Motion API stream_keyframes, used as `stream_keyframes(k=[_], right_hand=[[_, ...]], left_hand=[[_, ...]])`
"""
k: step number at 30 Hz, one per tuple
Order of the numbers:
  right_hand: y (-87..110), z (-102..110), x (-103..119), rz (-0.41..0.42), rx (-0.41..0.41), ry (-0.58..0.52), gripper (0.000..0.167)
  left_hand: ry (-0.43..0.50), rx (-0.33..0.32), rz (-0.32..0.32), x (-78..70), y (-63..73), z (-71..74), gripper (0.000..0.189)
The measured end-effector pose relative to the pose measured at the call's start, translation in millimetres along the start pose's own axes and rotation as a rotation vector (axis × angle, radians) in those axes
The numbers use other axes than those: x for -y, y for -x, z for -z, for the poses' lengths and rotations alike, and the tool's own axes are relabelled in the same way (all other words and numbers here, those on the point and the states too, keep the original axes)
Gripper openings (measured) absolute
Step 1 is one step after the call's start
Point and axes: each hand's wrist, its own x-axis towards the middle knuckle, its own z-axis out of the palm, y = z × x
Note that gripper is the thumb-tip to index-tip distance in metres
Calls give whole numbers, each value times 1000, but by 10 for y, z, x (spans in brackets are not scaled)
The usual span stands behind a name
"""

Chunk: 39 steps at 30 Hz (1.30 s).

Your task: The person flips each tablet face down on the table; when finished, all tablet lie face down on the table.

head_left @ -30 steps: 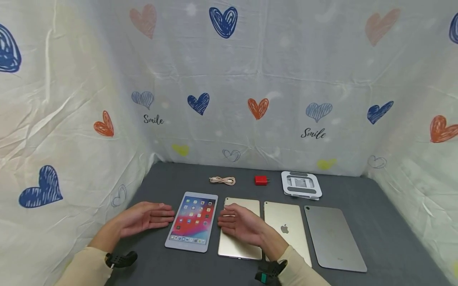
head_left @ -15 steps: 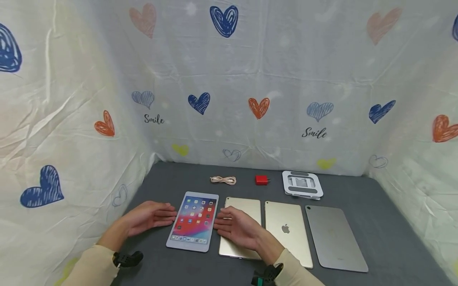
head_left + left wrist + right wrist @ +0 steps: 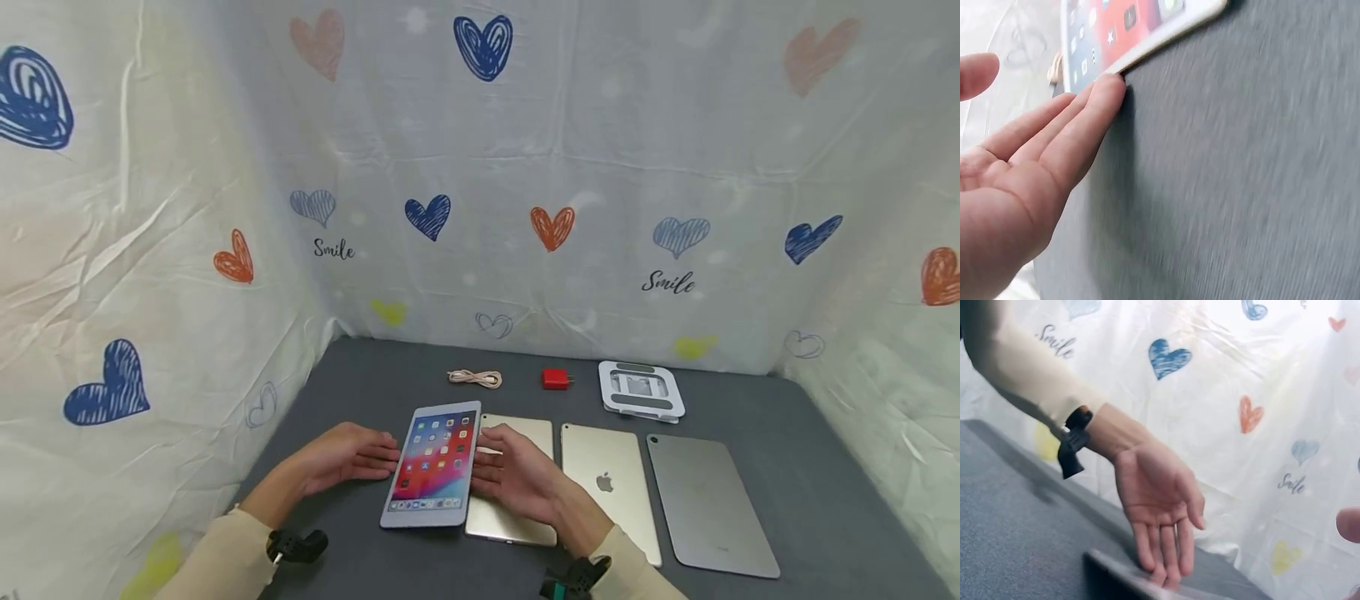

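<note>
A white-framed tablet (image 3: 432,467) with its screen lit lies tilted between my hands, its right edge raised. My left hand (image 3: 352,457) has straight fingers touching its left edge; in the left wrist view those fingertips (image 3: 1110,87) meet the rim and the thumb stands apart. My right hand (image 3: 517,475) is at the raised right edge, fingers against it, above a gold tablet (image 3: 517,527). In the right wrist view, the tablet's edge (image 3: 1138,582) shows blurred near the left fingers, and the right thumb (image 3: 1350,525) is away from it.
To the right lie another gold tablet (image 3: 611,492) and a grey tablet (image 3: 712,504), both face down. Farther back are a coiled cable (image 3: 475,379), a red charger plug (image 3: 556,379) and a folded white stand (image 3: 641,390). A heart-print curtain (image 3: 555,292) borders the dark table (image 3: 337,567).
Both hands have closed in on the white-framed tablet and now touch its sides. Flat before, it now tilts with its right edge up. The view has shifted slightly left.
</note>
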Motion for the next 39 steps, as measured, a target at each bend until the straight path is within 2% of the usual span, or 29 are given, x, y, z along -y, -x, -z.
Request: stream_keyframes(k=[5, 9, 13, 18, 22, 25, 28, 32, 39], right_hand=[[127, 104, 99, 9, 18, -1, 83], [260, 171, 199, 5, 13, 11, 81], [343, 136, 297, 17, 25, 41, 79], [347, 25, 410, 30, 45, 82, 78], [308, -67, 470, 29, 64, 96, 76], [274, -138, 501, 30, 73, 95, 73], [247, -207, 526, 35, 74, 89, 71], [216, -287, 539, 36, 81, 81, 70], [146, -408, 535, 54, 98, 83, 66]], left_hand=[[10, 67, 9, -44, -30, -245, 52], [17, 127, -11, -152, -41, -387, 55], [62, 170, -54, -351, -17, -531, 60], [138, 245, -101, -648, 18, -730, 57], [137, 288, -116, -831, 40, -830, 55], [107, 269, -125, -927, 55, -851, 53], [75, 220, -138, -985, 69, -834, 52], [52, 184, -148, -1006, 88, -779, 55], [40, 161, -147, -998, 143, -664, 52]])
